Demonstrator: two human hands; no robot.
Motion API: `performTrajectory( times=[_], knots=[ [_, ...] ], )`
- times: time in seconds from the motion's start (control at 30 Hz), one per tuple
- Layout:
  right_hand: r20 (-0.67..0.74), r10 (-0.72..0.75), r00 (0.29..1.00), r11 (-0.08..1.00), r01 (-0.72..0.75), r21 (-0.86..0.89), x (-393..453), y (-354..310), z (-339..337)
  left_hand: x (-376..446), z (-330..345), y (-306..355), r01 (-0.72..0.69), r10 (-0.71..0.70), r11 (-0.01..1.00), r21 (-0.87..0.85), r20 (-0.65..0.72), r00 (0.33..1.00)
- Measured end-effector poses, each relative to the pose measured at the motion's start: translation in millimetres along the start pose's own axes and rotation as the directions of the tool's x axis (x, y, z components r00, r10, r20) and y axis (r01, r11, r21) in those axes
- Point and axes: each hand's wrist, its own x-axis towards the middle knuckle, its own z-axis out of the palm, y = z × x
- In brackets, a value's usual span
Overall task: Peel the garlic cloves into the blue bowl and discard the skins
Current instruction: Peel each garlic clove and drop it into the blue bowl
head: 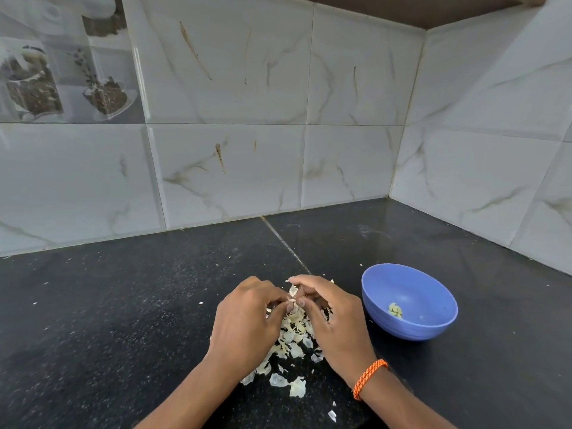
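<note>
Garlic clove (292,301) pinched between fingertips of left hand (247,317) and right hand (332,317), both curled tight on it, directly above skin pile (291,339). Long axis too hidden to tell. Blue bowl (433,329) just right of the pile, peeled cloves (396,310) inside. Right hand nearer the bowl, so likely best placed for the drop.

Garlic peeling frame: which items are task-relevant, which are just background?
In the job:
left hand and right hand, pinching a garlic clove
blue bowl holding peeled cloves
skins on the black counter

Background:
orange wristband
tiled wall
</note>
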Motion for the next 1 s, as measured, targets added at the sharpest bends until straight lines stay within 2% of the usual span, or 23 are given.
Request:
performTrajectory(
  times=[0.27, 0.4, 0.47, 0.57, 0.63, 0.73, 1.0],
  knots=[
    [0.020, 0.131, 0.991, 0.972, -0.133, 0.196, 2.4, -3.9, 4.9, 1.4, 3.5, -6.6, 0.036, -0.029, 0.993, -0.112, 0.067, 0.997],
    [0.037, 0.150, 0.988, 0.964, -0.154, 0.217, 3.1, -2.8, 3.9, 2.9, 5.0, -10.2, 0.055, -0.044, 0.993, -0.105, 0.110, 0.993],
    [0.035, 0.139, 0.990, 0.980, -0.142, 0.143, 1.3, -1.3, 4.4, 2.8, 5.1, -10.4, 0.060, -0.052, 0.995, -0.083, 0.089, 0.995],
    [0.042, 0.034, 0.999, 0.997, -0.031, -0.068, -2.1, -2.0, 4.2, 2.3, 4.1, -7.5, 0.076, -0.073, 0.994, -0.079, 0.040, 0.997],
    [0.071, -0.004, 0.997, 0.990, 0.014, -0.138, -2.7, -4.8, 4.5, 2.2, 1.8, -4.9, 0.090, -0.089, 0.992, -0.083, 0.019, 0.996],
    [0.083, -0.023, 0.996, 0.981, 0.039, -0.192, -4.3, -7.2, 6.2, 2.0, -0.7, -3.9, 0.091, -0.090, 0.994, -0.067, 0.014, 0.996],
    [-0.032, 0.005, 0.999, 0.969, -0.013, -0.246, -1.8, -10.7, 5.2, -2.7, -0.6, 3.9, 0.061, -0.060, 0.997, -0.056, 0.010, 0.998]
  ],
)
